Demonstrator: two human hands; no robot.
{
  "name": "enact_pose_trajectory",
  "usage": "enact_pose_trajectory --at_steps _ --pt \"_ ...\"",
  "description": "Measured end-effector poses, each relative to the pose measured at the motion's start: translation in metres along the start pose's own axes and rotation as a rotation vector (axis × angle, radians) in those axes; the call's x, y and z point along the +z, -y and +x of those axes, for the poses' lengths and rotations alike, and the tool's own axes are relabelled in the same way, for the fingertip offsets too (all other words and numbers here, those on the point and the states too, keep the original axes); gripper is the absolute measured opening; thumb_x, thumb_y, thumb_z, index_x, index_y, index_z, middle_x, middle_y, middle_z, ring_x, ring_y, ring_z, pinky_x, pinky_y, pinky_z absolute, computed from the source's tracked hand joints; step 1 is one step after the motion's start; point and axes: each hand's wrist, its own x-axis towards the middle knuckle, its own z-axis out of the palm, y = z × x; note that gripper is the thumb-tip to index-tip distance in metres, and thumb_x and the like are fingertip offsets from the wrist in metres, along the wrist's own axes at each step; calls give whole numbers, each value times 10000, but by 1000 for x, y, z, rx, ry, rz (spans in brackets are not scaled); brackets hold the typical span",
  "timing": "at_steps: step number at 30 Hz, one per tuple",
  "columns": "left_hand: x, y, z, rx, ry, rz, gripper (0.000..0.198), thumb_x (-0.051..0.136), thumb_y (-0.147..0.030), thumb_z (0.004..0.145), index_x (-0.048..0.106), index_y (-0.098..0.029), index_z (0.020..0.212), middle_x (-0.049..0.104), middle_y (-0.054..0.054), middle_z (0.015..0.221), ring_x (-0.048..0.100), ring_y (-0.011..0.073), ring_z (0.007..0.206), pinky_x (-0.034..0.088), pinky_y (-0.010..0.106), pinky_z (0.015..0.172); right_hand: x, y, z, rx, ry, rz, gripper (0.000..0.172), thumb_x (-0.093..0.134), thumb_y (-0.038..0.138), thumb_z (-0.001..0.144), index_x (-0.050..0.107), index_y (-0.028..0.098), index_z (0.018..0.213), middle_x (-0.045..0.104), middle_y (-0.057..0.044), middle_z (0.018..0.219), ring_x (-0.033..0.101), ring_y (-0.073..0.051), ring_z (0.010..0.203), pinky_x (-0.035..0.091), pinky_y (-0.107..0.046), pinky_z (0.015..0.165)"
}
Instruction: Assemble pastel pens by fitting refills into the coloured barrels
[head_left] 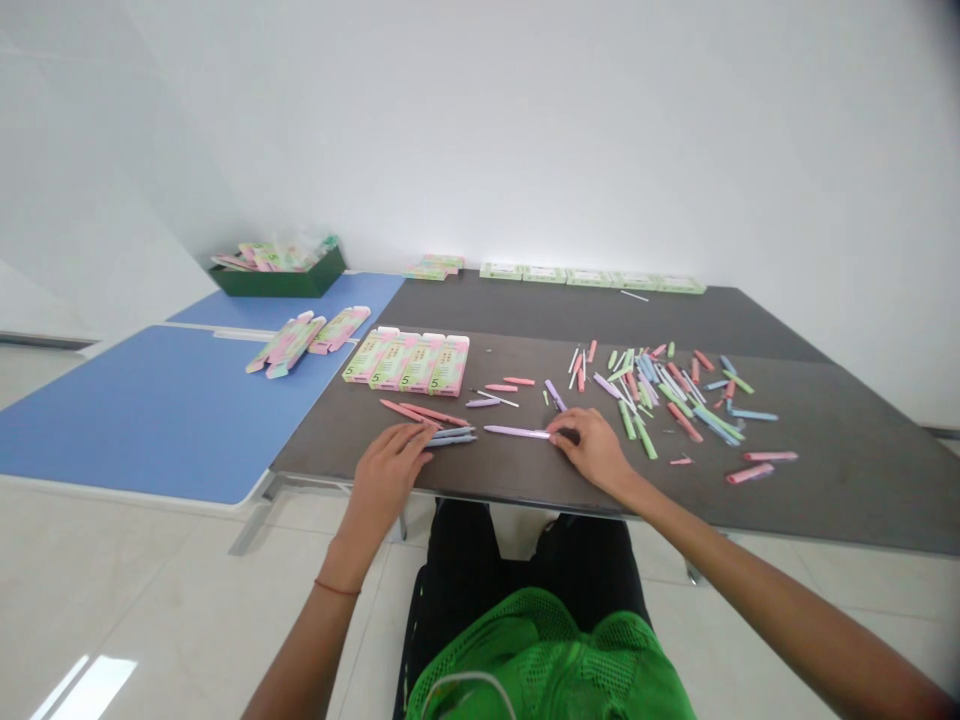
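My left hand [394,455] is at the front table edge, its fingers and thumb closed on the near ends of the blue-grey pens [454,437]. Just beyond them lie red pens [431,413]. Between thumb and fingers my right hand [589,445] pinches the end of a light purple pen [516,432], which points left, close to the tabletop. Ahead of that hand is a darker purple pen part [556,396]. Small red pen parts [501,387], a short purple barrel [482,403] and a thin refill [498,398] lie between the hands, farther back.
Pen cartons [411,362] stand in a row behind my left hand. A heap of coloured pen parts [664,390] spreads to the right. Flattened cartons [300,340] and a green box [277,284] occupy the blue table [150,420]. Pale green boxes [589,278] line the back.
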Motion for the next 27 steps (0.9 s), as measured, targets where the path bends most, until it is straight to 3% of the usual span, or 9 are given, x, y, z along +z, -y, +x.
enact_pose_trajectory --at_steps 5,10,16,19,23,27 --pt "-7 43 18 33 242 -36 314 543 -266 1003 751 -225 1235 751 98 1263 677 307 1183 541 481 1050 -7 2 7 -122 67 -138 312 690 209 897 738 170 1203 731 -133 1208 625 -299 1116 461 -438 1007" --pt "-10 70 24 40 287 -61 339 500 -290 1008 777 -236 1196 764 84 1246 708 289 1136 548 457 1037 -7 6 15 -209 201 -140 234 603 92 914 778 163 1052 758 -118 1075 669 -268 1019 483 -391 964" --pt "-18 79 19 -21 258 -22 358 483 -308 1009 767 -238 1216 751 98 1272 686 309 1185 541 485 1044 2 21 17 -250 246 -151 259 565 58 914 793 158 986 752 -119 1019 681 -246 955 491 -346 916" --pt "-23 78 17 -47 231 -97 373 516 -366 1009 719 -231 1291 715 99 1345 648 296 1267 487 494 1130 4 30 15 -218 259 -201 264 573 49 899 791 167 987 750 -107 1005 682 -239 931 479 -325 878" --pt "-25 80 20 -122 180 -261 586 607 -521 966 559 -232 1473 606 105 1500 556 296 1399 405 495 1209 5 42 15 -142 254 -286 231 604 63 864 791 180 936 746 -85 918 670 -224 825 454 -304 775" --pt "-16 84 29 -121 298 -249 697 677 -549 913 506 -257 1522 507 99 1593 432 313 1504 328 509 1253 5 54 24 -137 217 -309 234 582 63 867 787 158 929 745 -100 918 673 -234 854 450 -306 784"
